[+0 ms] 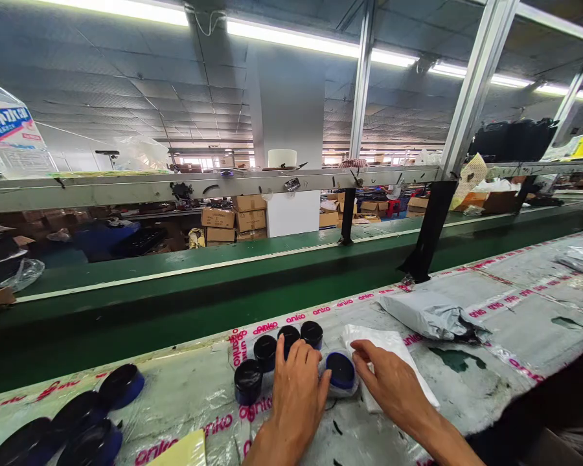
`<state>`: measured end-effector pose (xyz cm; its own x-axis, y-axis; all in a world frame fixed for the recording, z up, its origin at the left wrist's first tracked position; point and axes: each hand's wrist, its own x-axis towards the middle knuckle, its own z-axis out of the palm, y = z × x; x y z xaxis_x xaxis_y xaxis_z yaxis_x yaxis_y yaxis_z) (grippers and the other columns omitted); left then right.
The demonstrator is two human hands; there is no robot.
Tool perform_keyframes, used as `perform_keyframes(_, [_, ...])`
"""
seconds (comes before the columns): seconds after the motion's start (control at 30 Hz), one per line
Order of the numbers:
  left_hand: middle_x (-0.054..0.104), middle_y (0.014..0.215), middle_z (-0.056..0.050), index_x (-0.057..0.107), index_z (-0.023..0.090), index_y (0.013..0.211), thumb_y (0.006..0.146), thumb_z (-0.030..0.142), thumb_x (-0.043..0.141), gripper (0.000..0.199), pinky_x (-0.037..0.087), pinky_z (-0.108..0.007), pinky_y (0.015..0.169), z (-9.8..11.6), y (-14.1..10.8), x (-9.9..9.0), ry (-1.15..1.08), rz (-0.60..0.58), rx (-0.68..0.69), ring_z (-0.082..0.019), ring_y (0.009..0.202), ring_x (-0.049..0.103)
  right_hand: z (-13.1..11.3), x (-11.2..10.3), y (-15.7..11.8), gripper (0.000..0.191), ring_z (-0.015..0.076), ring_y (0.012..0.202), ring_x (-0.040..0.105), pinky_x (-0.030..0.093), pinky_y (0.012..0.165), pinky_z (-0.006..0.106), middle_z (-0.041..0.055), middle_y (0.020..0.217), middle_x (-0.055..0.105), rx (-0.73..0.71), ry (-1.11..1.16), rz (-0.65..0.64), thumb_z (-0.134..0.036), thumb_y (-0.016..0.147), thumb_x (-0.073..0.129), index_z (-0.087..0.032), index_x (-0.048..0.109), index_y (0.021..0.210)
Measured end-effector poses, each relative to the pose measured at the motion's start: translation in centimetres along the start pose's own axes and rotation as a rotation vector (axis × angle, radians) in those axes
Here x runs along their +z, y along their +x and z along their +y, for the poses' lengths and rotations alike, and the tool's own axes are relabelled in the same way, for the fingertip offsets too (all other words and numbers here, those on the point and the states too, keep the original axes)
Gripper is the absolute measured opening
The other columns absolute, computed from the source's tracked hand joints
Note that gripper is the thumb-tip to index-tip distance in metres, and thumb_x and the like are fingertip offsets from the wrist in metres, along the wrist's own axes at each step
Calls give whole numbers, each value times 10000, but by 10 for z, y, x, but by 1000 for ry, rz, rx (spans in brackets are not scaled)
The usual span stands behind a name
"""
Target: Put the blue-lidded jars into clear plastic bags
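A round black-topped piece with blue sides [341, 370], in clear plastic, lies between my two hands. My left hand [298, 382] reaches over a small group of similar pieces, its fingers stretched out and its thumb beside the wrapped piece. Next to those fingers sit a black round piece [248, 382] and another [265, 351], with more behind. My right hand [393, 386] is open just right of the wrapped piece, over thin white plastic bags [408, 353]. What lies under my left palm is hidden.
More dark round pieces [122, 386] lie at the left, near a yellow pad [179, 451]. A filled white bag [432, 315] rests on the taped worktable at the right. Beyond runs a green conveyor belt [194, 304], with metal posts [362, 84] and a shelf rail [175, 186] above.
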<state>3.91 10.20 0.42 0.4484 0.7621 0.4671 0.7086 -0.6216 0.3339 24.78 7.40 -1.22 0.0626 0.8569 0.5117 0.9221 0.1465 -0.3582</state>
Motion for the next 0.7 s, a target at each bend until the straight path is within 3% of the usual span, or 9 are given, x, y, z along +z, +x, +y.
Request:
perform_keyframes(0.1, [671,1178,-58,601,183,1237,952,203,506,302,205,-587,1229,-1,5,6,-44,6,30,-241,1219,563,3,-1,5,352,223,1009,681,502,881,367,36,1069,727,95,205,-157,-448,959,513,-215,686,1158])
perform_keyframes(0.23, [683,1128,-47,643,193,1186,964,243,531,253,250,-567,1201,4,19,5,-31,-71,-3,-238,1140,587,1,-1,17,232,200,858,684,490,756,317,22,913,729,117,205,-238,-332,940,518,-218,716,974])
perform_keyframes(0.3, [681,1136,-57,658,195,1171,959,293,564,252,298,-556,1168,10,27,0,39,-144,-19,-257,1145,582,-1,-1,19,227,219,848,672,467,744,333,24,890,720,98,148,-220,-306,953,496,-222,706,929])
perform_keyframes(0.43, [697,1097,-105,691,154,1103,935,329,603,258,408,-548,1058,24,46,-9,126,-240,-4,-309,1094,617,-8,-1,15,245,258,918,665,452,788,381,23,957,713,26,-26,-175,-266,990,458,-236,700,1012])
perform_keyframes(0.6, [726,962,-112,724,143,975,943,220,513,227,491,-508,941,29,61,-4,162,-309,44,-317,953,685,-12,-2,8,230,217,794,658,416,690,359,-2,865,685,-202,-211,-47,-162,989,455,-220,676,959])
perform_keyframes(0.7, [714,985,-152,709,110,1015,921,123,462,264,473,-507,968,27,60,2,214,-322,76,-324,970,683,-13,-2,7,185,226,688,620,373,642,373,2,766,644,-318,-348,79,-78,919,522,-204,651,878])
